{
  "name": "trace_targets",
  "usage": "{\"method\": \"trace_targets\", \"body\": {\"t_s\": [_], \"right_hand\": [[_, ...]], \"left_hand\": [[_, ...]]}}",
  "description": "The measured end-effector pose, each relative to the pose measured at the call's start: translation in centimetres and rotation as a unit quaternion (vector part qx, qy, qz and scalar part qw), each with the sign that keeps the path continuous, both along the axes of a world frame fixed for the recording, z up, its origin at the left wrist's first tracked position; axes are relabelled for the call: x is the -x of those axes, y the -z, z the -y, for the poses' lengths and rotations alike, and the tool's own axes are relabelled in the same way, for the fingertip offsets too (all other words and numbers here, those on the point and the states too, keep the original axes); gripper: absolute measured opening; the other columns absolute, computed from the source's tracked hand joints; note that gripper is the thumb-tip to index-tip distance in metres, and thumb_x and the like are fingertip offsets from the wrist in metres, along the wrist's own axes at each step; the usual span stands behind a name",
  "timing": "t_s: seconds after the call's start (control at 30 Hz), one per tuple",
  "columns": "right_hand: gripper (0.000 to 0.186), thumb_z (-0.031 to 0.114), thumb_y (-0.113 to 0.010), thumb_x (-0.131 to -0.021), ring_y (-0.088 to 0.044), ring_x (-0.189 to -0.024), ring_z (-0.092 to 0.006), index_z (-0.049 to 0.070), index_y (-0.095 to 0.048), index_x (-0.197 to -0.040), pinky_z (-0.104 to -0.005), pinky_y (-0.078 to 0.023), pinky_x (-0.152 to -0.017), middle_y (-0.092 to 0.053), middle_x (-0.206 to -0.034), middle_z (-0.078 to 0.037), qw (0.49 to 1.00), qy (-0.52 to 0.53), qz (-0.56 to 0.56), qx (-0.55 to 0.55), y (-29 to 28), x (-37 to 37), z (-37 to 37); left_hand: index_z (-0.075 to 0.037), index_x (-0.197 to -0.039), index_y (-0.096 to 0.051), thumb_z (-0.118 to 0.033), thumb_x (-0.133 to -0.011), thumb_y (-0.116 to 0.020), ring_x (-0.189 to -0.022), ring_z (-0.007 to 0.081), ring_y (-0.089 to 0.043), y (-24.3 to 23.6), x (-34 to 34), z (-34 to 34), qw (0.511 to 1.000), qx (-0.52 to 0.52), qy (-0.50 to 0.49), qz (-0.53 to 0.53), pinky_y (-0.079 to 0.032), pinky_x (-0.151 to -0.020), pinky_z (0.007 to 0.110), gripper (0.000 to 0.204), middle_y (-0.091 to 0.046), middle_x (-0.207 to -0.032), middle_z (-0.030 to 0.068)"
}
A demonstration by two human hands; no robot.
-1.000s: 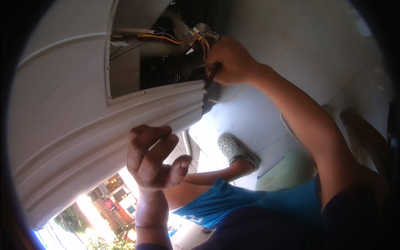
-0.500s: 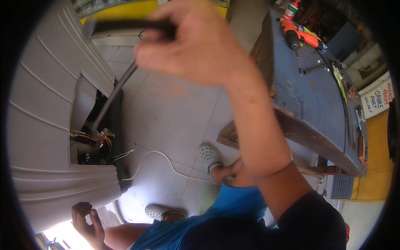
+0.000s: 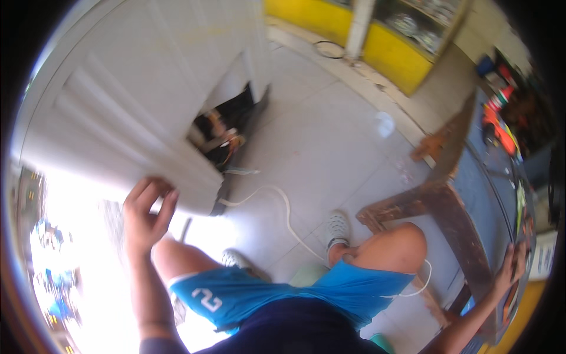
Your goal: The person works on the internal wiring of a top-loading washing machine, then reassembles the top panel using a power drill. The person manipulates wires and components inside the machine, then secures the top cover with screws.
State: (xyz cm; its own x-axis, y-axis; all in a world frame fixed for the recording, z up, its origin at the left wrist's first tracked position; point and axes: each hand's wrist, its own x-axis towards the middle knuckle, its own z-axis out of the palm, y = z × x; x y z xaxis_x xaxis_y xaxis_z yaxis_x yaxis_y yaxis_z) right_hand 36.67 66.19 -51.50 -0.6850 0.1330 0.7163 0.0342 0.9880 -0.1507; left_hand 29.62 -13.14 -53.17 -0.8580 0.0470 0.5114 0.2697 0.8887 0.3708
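Observation:
My left hand (image 3: 148, 213) is raised beside the lower edge of a white ribbed appliance panel (image 3: 135, 124). Its fingers are half curled with the thumb apart, and nothing shows between them. At the far right my right hand (image 3: 512, 266) is at the edge of the blue-topped workbench (image 3: 480, 200), among tools. Its fingers are closed around something dark that I cannot make out. A cut-out in the panel shows a bundle of coloured wires (image 3: 233, 143) and dark parts, blurred here.
An orange power drill (image 3: 500, 131) lies on the bench near a red-and-white bottle (image 3: 500, 99). From the appliance a white cord (image 3: 288, 212) runs across the tiled floor towards my foot. A brown wooden bench leg (image 3: 389, 206) stands by my right knee. Yellow-based display cabinets (image 3: 395, 65) stand behind.
My right hand has swung from in front of the appliance, where it held a dark long-shafted tool, to the bench at right. My left hand has risen. The view has turned.

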Motion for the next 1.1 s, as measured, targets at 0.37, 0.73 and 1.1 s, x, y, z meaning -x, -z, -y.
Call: {"method": "trace_targets", "body": {"t_s": [0.37, 0.73, 1.1], "right_hand": [[0.066, 0.044, -0.072, -0.085, -0.056, -0.129, -0.0340, 0.007, -0.061, -0.139, -0.0433, -0.045, -0.110, -0.045, -0.157, -0.020, 0.905, -0.136, 0.399, 0.050, -7.3, 0.2, 5.4], [0.029, 0.013, -0.064, -0.094, -0.052, -0.131, -0.0345, -0.003, -0.058, -0.117, -0.0435, -0.035, -0.114, -0.055, -0.141, -0.019, 0.988, -0.079, 0.097, -0.087, -8.1, 4.2, 13.9], [0.032, 0.005, -0.065, -0.095, -0.064, -0.116, -0.0206, 0.001, -0.060, -0.126, -0.0351, -0.049, -0.102, -0.062, -0.128, -0.010, 0.706, -0.601, 0.008, 0.375, -7.8, 35.9, 48.2]], "left_hand": [[-0.001, -0.099, -0.070, -0.001, -0.085, -0.076, -0.078, 0.0219, -0.071, -4.0, -5.0, 1.7, 0.995, -0.008, -0.057, -0.083, -0.057, -0.066, 0.032, 0.016, -0.071, -0.098, 0.0122], [0.003, -0.114, -0.066, -0.006, -0.096, -0.070, -0.082, 0.0127, -0.064, -12.0, -12.1, 9.3, 0.922, 0.021, -0.153, -0.354, -0.050, -0.077, 0.026, 0.021, -0.071, -0.094, 0.0086], [-0.009, -0.136, -0.062, -0.059, -0.098, -0.058, -0.107, 0.0238, -0.069, -26.4, -2.5, 15.5, 0.917, 0.107, -0.222, -0.312, -0.054, -0.096, 0.041, 0.063, -0.070, -0.119, 0.0160]]}}
